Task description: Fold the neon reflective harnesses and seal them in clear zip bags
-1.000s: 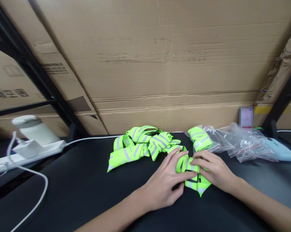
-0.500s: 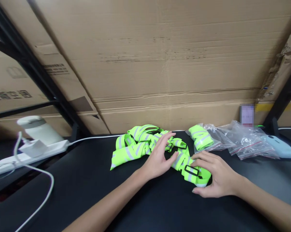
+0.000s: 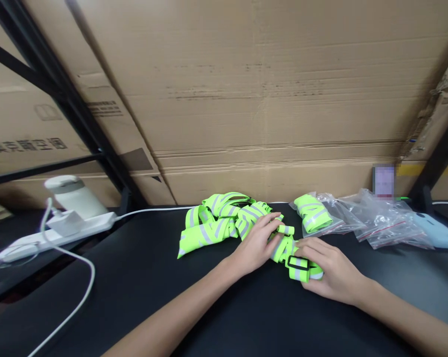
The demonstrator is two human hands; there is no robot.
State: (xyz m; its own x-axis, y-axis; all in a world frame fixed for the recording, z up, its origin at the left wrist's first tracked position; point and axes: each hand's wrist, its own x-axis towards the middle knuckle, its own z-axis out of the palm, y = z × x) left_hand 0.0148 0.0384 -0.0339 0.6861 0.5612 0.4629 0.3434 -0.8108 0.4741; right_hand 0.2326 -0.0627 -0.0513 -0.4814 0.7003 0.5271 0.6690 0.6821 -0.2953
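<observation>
Plainly, both hands are at work on one strap [image 3: 281, 250], yellow-green with silver stripes, lying in folds on the black tabletop [image 3: 264, 317]; the right hand [image 3: 330, 267] is curled and part closed, gripping the strap's near end, fingers over the top and thumb low along its near side; the left hand [image 3: 257, 248] is half open, fingers bent and laid over the strap's far part, where it meets the heap [image 3: 209, 228]; a short loop shows by its fingertips, and I cannot tell how firmly that hand pinches.

The strap's long axis slants from far left to near right, between the two hands; its near end points rightward, into the right palm; the black buckle [image 3: 298, 263] lies by the right fingers, its longer sides running nearly left to right, dipping slightly to the right.

Left of the hands, the heap of matching straps spreads, one pointed tip aimed to the near left; beyond the right hand, a roll [image 3: 313, 213] of the same webbing rests on clear plastic, beside more crumpled bags [image 3: 391, 220]; a white bottle [image 3: 80, 198] and a power strip [image 3: 100, 223] stand far left; cardboard [image 3: 216, 119] rises behind everything.
</observation>
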